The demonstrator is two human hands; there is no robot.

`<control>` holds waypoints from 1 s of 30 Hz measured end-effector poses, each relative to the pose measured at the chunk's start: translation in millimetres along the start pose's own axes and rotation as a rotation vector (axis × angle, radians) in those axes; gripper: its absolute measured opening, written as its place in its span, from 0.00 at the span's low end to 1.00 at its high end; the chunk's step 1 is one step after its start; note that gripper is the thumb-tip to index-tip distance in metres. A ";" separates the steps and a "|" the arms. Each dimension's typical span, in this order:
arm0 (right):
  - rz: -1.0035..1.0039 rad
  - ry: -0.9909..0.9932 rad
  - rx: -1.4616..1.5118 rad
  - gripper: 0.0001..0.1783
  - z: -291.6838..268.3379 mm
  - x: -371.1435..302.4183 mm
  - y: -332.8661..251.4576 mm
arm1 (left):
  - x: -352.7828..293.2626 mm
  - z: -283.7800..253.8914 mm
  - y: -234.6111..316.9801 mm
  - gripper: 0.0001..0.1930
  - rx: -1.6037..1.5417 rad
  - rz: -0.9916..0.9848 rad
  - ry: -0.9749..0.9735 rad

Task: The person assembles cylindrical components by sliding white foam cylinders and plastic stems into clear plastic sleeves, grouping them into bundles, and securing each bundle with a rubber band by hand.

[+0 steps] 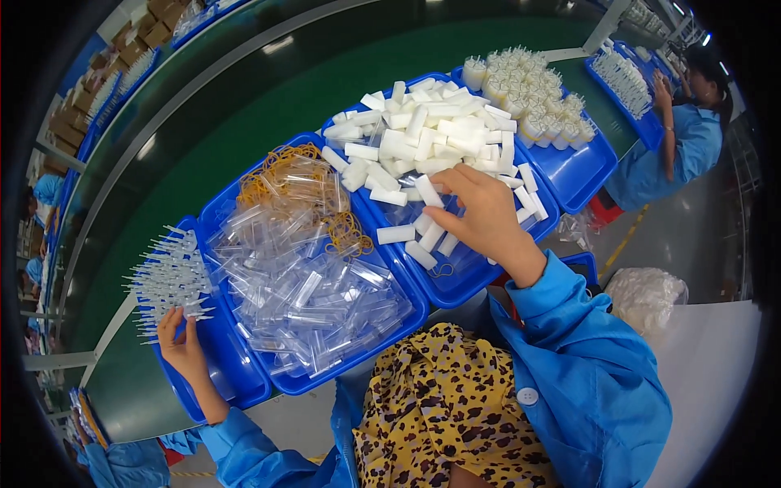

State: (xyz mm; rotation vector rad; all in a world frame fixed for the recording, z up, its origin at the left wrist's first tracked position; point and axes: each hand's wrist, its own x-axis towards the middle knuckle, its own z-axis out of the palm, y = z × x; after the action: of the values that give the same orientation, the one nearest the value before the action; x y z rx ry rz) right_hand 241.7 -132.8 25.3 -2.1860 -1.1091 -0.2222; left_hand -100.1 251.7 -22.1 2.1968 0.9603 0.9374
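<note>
Just off the right hand's point(486, 215) fingertips, head view: one white block point(428, 190), pinched between thumb and index finger, so that hand is narrow and loaded. It hangs over a blue tray point(476, 276); heaped white blocks point(439, 130) beyond the fingers, a few strays left of and below the thumb.

Left hand point(182, 350): thumb and index close together at the near edge of a cluster of white pin-like pieces point(169, 272). Touching or right beside them; cannot tell if it grips one. Pieces sit beyond the fingertips at the far end of the left tray point(236, 370), palm above its near part.

Between the hands: middle tray point(366, 348). Clear plastic pieces point(317, 301) fill the near part, yellow-brown rubber bands point(272, 171) farther out.

Beyond the right hand, to its right: end tray point(579, 172) with upright bundles point(529, 89) of white pieces, thin tips up.

Beyond both hands: green surface point(301, 85). Far right of right hand: co-worker point(679, 154) in blue at another tray.
</note>
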 end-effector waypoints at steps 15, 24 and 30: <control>0.394 0.028 1.001 0.09 -0.5 -15.3 2.1 | -14.6 -8.0 17.5 0.04 0.254 0.003 -0.079; 0.347 0.102 1.383 0.10 -1.6 -26.0 -40.8 | -95.4 61.1 204.5 0.04 -0.510 0.041 -0.080; 0.272 0.057 1.347 0.10 -2.5 -25.1 -68.6 | -105.3 100.2 246.2 0.06 -0.520 0.121 -0.226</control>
State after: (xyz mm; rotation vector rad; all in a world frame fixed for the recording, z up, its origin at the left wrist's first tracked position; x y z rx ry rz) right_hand 173.7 -122.3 49.9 -1.0522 -0.5727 0.4679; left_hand 21.1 4.0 53.2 1.8734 0.4206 0.8520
